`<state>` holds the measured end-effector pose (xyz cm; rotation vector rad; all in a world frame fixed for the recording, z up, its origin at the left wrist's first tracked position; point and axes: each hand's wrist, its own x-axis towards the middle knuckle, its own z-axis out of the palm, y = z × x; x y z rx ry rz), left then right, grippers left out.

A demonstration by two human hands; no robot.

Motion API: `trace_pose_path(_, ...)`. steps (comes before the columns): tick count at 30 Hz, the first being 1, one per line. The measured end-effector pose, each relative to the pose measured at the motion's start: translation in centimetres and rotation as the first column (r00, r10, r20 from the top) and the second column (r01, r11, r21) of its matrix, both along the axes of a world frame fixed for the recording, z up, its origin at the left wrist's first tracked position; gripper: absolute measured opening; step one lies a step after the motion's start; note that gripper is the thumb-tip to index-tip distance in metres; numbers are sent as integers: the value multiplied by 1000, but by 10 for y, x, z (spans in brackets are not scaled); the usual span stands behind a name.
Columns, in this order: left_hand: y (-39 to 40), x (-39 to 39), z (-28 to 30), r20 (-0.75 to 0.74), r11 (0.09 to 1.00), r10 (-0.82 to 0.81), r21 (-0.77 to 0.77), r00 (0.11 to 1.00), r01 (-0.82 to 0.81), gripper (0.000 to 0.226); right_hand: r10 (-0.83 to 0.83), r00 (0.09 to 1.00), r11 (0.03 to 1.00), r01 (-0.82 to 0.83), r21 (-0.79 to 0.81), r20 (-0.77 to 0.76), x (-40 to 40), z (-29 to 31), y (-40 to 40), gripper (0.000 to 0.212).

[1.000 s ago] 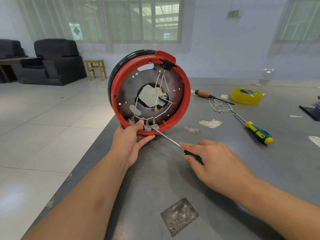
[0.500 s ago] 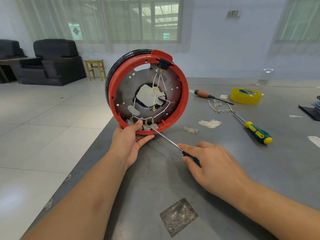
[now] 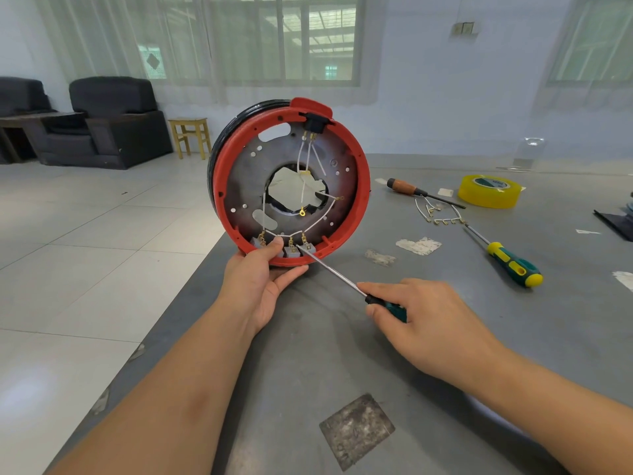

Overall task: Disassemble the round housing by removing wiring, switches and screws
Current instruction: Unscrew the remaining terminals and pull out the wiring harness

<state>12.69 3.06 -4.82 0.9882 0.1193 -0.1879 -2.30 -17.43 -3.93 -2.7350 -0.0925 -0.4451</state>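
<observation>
If the screwdriver (image 3: 342, 279) pinched in the right hand (image 3: 421, 320) slips off the switches (image 3: 291, 250), it jabs the left thumb (image 3: 274, 245) (left hand (image 3: 260, 282) cups the housing (image 3: 291, 183)).

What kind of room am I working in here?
Probably an informal workshop in a lounge-like room: a grey worktable with spare screwdrivers and tape, black armchairs, tiled floor, curtained windows.

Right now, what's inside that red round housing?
Inside the round housing: white wires, small grey switches along the bottom, and a ragged central hole. The left hand covers one switch.
</observation>
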Motion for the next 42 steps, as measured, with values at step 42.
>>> trace_pose_path(42,-7,-3,-5,175,992,4,125,984,-26,36,86,996,994,-83,74,-34,12,13,-35,29)
